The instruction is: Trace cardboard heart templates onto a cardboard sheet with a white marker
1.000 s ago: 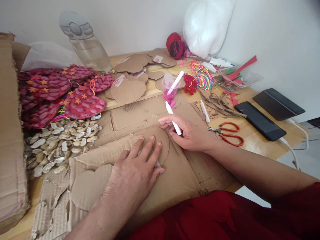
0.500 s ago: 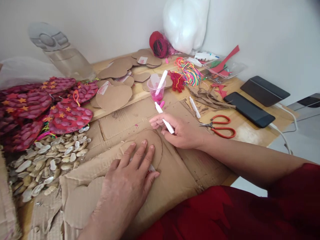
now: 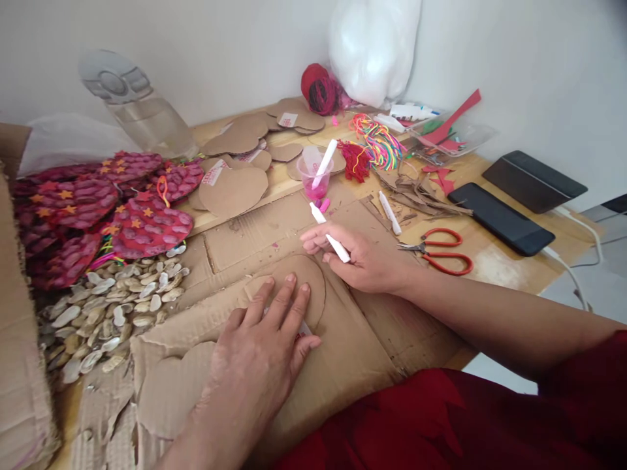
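Head: left hand [image 3: 259,356] flat on cardboard [image 3: 313,284]

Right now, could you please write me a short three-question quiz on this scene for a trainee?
1. True or false: the left hand lies flat on the cardboard cutout.
2. Fill in: the scissors lie to the ___ of the right hand, not touching it.
3. What does the right hand hold? A scissors; B white pen; C nothing.

Key: 1 true; 2 right; 3 B.
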Demonstrator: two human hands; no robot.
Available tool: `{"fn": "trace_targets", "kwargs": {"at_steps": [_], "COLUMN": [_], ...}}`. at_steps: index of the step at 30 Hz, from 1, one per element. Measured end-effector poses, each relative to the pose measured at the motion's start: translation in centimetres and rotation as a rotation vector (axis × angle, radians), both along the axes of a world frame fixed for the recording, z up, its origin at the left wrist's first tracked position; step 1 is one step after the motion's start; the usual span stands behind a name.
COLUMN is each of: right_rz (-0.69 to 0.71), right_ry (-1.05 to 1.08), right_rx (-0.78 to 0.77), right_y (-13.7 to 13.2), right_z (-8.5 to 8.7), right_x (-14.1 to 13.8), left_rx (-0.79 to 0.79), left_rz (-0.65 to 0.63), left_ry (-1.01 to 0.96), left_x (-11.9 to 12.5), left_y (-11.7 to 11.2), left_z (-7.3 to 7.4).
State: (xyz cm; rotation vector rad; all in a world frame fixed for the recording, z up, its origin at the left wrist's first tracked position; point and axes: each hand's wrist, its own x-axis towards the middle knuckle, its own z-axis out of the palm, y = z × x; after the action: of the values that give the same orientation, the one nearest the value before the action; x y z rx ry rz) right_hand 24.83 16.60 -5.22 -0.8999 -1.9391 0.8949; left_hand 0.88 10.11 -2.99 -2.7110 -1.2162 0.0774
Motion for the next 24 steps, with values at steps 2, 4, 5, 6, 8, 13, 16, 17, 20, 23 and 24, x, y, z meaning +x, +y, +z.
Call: {"fn": "trace_targets", "kwargs": {"at_steps": [2,4,5,6,8,13,16,17,20,23,24], "right_rz": [-0.006,-0.022,-0.031,-0.039,-0.057,-0.152,-0.19,-0.192,-0.181,-0.179,-0.181], "right_ry": [-0.016,-0.041,-0.053,-0.062,-0.063,0.04,0.05,0.041,0.0,-0.041,-0.05], "right_rx": [-0.013,-0.023,-0.023,-0.025,-0.05,-0.136,-0.136,-0.133,-0.128,-0.116,-0.113], "right_y": [-0.04,-0.07,-0.06,-0.04,0.05,0.11,-0.1,-0.19,-0.41,-0.46,-0.44], "right_z": [0.05,0.08,0.07,0.04,-0.1,-0.58,-0.63,-0.6,-0.54,-0.7,-0.81], "right_x": [0.09,0.21,0.27,0.32,0.34,-0.15,-0.41,-0.44,-0.41,-0.23,-0.16], "left_rx": [0.001,-0.002,-0.005,-0.011,-0.028,-0.048,-0.046,-0.042,-0.043,-0.054,-0.058], "left_rz": [0.018,0.036,0.039,0.041,0.044,0.049,0.049,0.048,0.046,0.045,0.046], "left_ry": [0.01,0.012,0.006,-0.002,-0.017,-0.048,-0.071,-0.075,-0.075,-0.075,-0.076], "left_x": [0.28,0.59,0.73,0.85,1.01,1.05,1.04,1.05,1.07,1.07,1.07], "left_y": [-0.06,-0.13,-0.17,-0.2,-0.26,-0.59,-0.77,-0.79,-0.72,-0.55,-0.51], "left_z": [0.11,0.21,0.25,0.29,0.33,0.17,-0.09,-0.17,-0.3,-0.2,-0.13]}}
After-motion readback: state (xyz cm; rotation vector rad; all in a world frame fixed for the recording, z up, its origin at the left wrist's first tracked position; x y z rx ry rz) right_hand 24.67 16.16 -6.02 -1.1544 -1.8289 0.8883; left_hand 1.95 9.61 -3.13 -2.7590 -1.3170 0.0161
